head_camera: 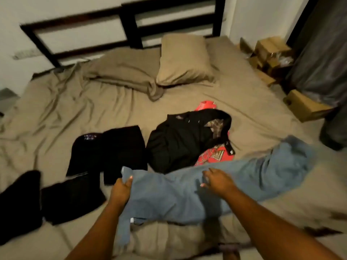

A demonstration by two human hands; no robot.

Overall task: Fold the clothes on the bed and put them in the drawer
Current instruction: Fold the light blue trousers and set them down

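Head view: blue jeans [187, 196] are spread across the near edge of the bed [75, 102], with one leg reaching toward its right edge. Their left end is pinched by the left hand [121, 190], thumb and fingers clamped on the cloth. The right hand [217, 182] is laid on the denim mid-length with fingers bent; whether cloth is gripped or only pressed cannot be told through the blur. Folded black garments [124, 151] lie toward the left edge. An unfolded black pile [180, 141] rests over a red garment [214, 154] at the middle. For a clean fold, the legs should be aligned and smoothed flat before being doubled. No drawer is seen.
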